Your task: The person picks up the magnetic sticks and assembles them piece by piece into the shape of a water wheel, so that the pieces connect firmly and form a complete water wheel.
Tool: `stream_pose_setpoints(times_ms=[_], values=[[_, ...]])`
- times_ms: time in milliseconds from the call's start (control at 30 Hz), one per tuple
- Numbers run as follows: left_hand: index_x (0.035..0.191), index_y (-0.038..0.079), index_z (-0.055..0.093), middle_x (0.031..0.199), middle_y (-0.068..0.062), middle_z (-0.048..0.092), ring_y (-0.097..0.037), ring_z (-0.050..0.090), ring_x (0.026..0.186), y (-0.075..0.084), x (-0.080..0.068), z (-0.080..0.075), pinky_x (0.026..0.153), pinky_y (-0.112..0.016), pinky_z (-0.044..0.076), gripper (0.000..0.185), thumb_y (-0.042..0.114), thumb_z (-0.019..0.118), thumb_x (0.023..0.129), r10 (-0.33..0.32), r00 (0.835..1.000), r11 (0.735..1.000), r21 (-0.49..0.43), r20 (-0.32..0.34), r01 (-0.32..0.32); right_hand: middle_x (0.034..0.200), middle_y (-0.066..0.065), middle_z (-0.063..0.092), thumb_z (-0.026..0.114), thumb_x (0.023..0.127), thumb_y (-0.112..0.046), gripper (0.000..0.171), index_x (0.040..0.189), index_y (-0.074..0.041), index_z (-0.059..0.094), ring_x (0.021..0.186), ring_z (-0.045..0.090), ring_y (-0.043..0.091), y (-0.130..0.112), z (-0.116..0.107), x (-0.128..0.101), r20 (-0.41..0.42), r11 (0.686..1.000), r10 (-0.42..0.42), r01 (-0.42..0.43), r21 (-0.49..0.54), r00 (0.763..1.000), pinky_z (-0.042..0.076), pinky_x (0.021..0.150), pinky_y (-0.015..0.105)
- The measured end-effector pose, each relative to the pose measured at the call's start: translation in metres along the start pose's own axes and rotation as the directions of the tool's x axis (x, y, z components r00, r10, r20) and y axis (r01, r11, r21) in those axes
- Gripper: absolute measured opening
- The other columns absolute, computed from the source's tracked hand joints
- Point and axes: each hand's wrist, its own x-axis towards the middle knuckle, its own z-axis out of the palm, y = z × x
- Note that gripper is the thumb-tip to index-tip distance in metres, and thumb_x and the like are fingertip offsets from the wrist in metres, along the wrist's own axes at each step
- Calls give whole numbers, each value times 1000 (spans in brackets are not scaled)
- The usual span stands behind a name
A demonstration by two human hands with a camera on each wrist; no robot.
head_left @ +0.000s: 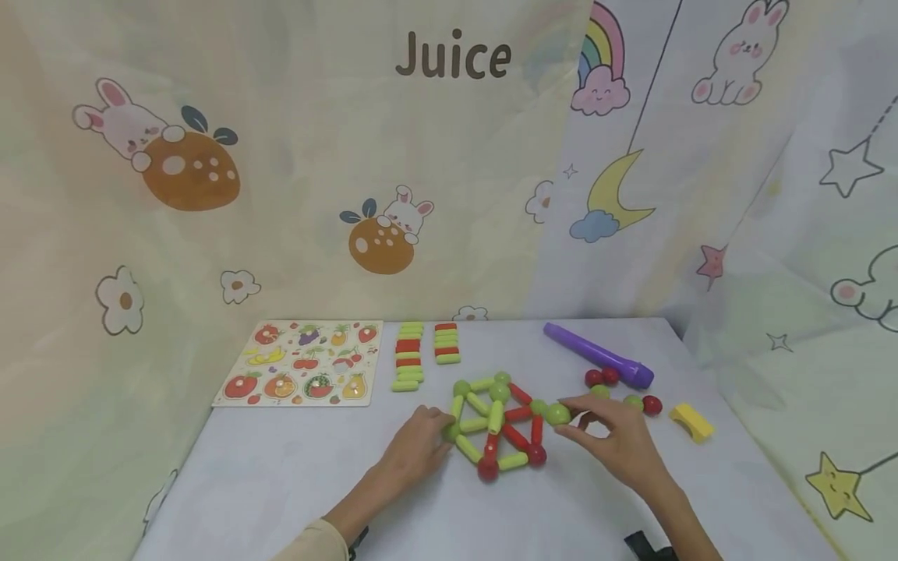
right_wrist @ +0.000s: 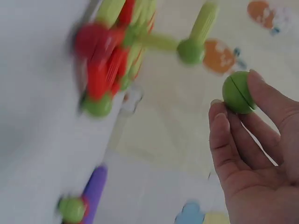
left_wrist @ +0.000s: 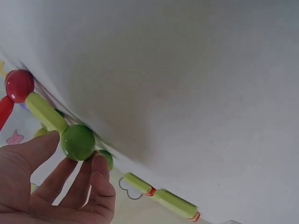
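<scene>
From my end, the white tabletop [head_left: 266, 475] gives open room left of and in front of the ball-and-rod frame [head_left: 515, 415]; its back edge runs beyond the frame, past two columns of short rods [head_left: 408, 356]. To the frame's right I count three loose red balls [head_left: 652, 405] and two green ones, partly behind my right hand [head_left: 620, 440], then one yellow block [head_left: 692, 421]. One purple tube [head_left: 596, 354] slants behind them; one fruit board [head_left: 302, 364] lies left of the frame, toward the back. The frame has two red balls on its near side, and its raised light-green rod [head_left: 495, 418] points its long axis nearward. My left hand [head_left: 415, 444] pinches the frame's left green corner ball [left_wrist: 78, 142]. My right thumb and fingers clamp a loose green ball [right_wrist: 238, 92], just right of the frame.
</scene>
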Motion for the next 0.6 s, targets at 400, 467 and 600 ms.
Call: stream_pose_setpoints(times_ms=[400,467,600], values=[[125,6,76,113,-5,73,-14,61,99,9,-8,0,84,-29,57,36,14,86,92,-9,1000,1000,-18,28,9,94,-9,77,99,73,-7,39,105,-16,79,72,67,10,-36,69,-11,23,990,-77,74,121,997,57,58,26],[125,6,76,113,-5,73,-14,61,99,9,-8,1,84,-29,57,36,15,85,92,-4,999,1000,-18,33,5,93,-9,76,100,71,-7,40,104,-16,78,72,66,8,-36,73,-13,11,994,-71,70,84,997,57,57,26],[126,7,76,115,-5,73,-13,61,100,10,-10,1,84,-29,57,36,17,85,93,-6,999,1000,-6,42,6,91,-11,74,100,71,-10,41,103,-16,77,71,64,11,-35,75,-16,-6,997,-76,76,32,997,56,58,26]])
